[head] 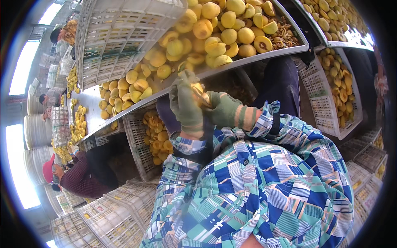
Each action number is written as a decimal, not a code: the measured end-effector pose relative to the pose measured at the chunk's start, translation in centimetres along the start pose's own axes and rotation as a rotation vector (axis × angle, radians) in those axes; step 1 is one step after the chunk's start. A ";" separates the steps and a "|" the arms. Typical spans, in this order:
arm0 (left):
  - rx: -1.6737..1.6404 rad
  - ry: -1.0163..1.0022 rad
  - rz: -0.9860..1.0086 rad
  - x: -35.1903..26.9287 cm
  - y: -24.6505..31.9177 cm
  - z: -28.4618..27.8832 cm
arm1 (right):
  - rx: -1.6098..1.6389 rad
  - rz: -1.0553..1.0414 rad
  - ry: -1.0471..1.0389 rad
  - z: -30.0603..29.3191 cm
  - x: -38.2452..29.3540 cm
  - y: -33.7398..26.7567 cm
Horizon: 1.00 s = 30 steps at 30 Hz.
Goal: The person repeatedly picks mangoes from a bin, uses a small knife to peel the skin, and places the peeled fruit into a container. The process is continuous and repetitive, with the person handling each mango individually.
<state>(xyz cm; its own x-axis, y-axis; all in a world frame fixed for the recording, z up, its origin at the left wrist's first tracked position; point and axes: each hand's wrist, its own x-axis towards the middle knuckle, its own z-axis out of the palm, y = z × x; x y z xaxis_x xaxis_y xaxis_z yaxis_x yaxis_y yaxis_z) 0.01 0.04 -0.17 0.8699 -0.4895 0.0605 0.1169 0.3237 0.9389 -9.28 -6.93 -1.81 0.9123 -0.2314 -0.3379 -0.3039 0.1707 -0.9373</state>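
My left hand point(187, 107), in a green knitted glove, is closed around a yellow peach point(196, 90) just over the near edge of the metal table point(248, 59). Against that fruit, from the right, my gloved right hand point(225, 108) holds a small metal tool point(204, 98), perhaps a pitting knife or spoon; blur and fingers hide its shape. Whole and halved yellow peaches point(228, 36) lie heaped on the table beyond both hands. Beside them, at the table's right end, is a pile of brown pits and scraps point(283, 32).
A large white plastic crate point(114, 40) stands tilted over the table at upper left. Crates of peach halves flank my legs, at the left point(136, 148) and right point(321, 102). Stacked crates point(114, 214) stand lower left. A co-worker in a red cap point(83, 176) sits at the left.
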 end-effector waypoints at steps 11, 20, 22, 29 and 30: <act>0.007 0.110 -0.126 -0.4 0.4 0.5 | -0.420 0.083 -0.073 -1.6 -0.2 -2.2; 0.056 0.132 -0.085 -0.2 -1.2 -0.1 | -0.180 0.098 0.029 0.5 1.0 0.9; 0.019 0.108 -0.137 -0.1 -0.9 -0.1 | -0.109 0.134 0.011 0.5 0.5 0.5; -0.168 -0.084 -0.412 0.6 0.4 -1.4 | -0.222 0.322 -0.277 -2.6 -2.0 -5.7; -0.147 -0.108 -0.464 0.7 0.5 -1.7 | -0.346 0.235 -0.322 -2.9 -2.0 -6.3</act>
<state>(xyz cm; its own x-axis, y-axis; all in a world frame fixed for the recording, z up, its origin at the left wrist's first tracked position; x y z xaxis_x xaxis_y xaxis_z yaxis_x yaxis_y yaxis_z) 1.45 1.24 -0.19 0.6568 -0.6873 -0.3101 0.5528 0.1592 0.8180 -10.05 -10.35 4.51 0.8305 0.0900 -0.5497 -0.5334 -0.1557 -0.8314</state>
